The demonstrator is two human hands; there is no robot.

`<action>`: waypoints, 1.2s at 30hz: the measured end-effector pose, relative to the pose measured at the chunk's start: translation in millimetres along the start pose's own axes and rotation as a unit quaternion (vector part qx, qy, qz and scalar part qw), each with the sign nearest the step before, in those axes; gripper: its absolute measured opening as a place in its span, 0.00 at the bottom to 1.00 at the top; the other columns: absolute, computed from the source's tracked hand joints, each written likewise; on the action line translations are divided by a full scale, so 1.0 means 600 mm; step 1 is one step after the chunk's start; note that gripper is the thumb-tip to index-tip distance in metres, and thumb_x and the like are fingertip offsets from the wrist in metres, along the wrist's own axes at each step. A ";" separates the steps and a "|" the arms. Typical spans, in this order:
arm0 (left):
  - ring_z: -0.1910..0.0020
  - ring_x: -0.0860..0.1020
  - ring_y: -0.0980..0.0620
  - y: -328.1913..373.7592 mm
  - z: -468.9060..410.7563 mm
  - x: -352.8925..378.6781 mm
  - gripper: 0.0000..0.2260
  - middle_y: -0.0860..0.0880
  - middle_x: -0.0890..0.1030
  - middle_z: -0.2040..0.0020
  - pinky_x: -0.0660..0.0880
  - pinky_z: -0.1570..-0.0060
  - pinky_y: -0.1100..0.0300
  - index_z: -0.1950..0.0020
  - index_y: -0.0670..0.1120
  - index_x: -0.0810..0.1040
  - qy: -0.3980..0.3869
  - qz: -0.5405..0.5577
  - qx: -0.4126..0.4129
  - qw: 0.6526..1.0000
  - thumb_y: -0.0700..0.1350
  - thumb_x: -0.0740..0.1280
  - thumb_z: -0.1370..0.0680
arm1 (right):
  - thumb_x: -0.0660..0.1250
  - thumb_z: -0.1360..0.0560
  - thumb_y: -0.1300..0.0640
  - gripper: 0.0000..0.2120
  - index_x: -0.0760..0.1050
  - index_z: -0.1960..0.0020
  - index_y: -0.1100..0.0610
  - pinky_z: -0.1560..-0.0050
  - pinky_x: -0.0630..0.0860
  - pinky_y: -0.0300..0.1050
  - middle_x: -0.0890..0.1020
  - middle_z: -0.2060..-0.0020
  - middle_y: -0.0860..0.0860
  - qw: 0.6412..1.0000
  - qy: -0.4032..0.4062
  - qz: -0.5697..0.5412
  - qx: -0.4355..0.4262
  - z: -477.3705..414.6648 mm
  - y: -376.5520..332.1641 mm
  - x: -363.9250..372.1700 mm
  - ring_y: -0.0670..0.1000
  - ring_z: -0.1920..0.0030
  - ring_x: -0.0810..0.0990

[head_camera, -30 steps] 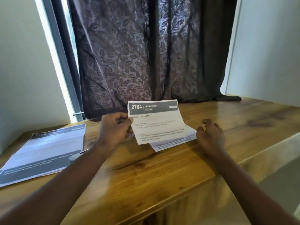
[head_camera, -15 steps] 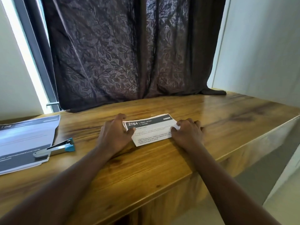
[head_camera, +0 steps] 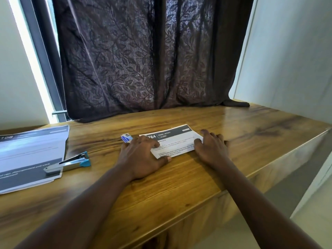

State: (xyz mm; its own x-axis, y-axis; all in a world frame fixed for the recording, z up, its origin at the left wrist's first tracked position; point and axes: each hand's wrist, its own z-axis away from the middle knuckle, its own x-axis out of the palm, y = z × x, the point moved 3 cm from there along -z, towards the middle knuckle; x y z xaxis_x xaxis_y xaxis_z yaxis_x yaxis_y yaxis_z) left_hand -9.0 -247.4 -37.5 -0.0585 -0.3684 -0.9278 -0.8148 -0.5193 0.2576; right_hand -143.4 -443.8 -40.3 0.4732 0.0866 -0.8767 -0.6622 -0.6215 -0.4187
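Note:
A folded white sheet (head_camera: 177,141) with a dark header band reading "764 DESK / STUDY" lies flat on the wooden desk (head_camera: 179,186), near its middle. My left hand (head_camera: 142,157) lies palm down over the sheet's left end, fingers spread and pressing it, thumb along its near edge. My right hand (head_camera: 211,148) presses flat on the sheet's right end, fingers pointing away from me. Neither hand curls round the paper.
A small blue and white staple box (head_camera: 126,137) sits just beyond my left hand. A silver and blue stapler (head_camera: 69,162) rests on the corner of a stack of printed sheets (head_camera: 30,155) at the left. A dark leaf-patterned curtain (head_camera: 143,56) hangs behind the desk.
One second ago my left hand held the sheet up off the desk. It now lies folded flat, with both hands pressing on it. The view has shifted, showing the stapler and staple box.

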 end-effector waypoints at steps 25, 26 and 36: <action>0.33 0.73 0.50 -0.102 0.101 -0.145 0.30 0.51 0.76 0.34 0.72 0.35 0.42 0.32 0.55 0.75 0.213 0.086 0.002 0.973 0.72 0.59 0.26 | 0.63 0.19 0.52 0.17 0.74 0.31 0.54 0.34 0.71 0.52 0.78 0.37 0.52 0.941 0.157 -0.194 -0.230 0.065 -0.100 -0.008 0.53 0.36 0.75; 0.33 0.73 0.48 -0.131 0.115 -0.163 0.30 0.50 0.76 0.34 0.72 0.35 0.42 0.32 0.54 0.75 0.228 0.070 -0.015 0.971 0.71 0.60 0.26 | 0.63 0.20 0.52 0.17 0.75 0.33 0.55 0.36 0.70 0.48 0.79 0.38 0.51 0.934 0.152 -0.206 -0.251 0.071 -0.131 -0.001 0.52 0.37 0.75; 0.37 0.76 0.35 -0.425 0.212 -0.258 0.30 0.40 0.78 0.37 0.73 0.38 0.41 0.34 0.49 0.76 0.214 -0.082 -0.358 0.905 0.70 0.64 0.26 | 0.65 0.21 0.50 0.12 0.79 0.40 0.52 0.40 0.76 0.52 0.81 0.45 0.48 0.889 -0.068 -0.261 -0.369 0.126 -0.463 0.135 0.49 0.44 0.78</action>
State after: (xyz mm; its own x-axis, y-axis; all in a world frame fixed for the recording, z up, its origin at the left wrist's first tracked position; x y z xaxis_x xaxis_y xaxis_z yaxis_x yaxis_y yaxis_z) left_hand 134.6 39.9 6.2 0.3823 -0.4263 -0.8198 -0.2009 -0.9044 0.3766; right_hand 35.0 -205.1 -12.9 0.4964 0.5751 -0.6502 0.2133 -0.8069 -0.5508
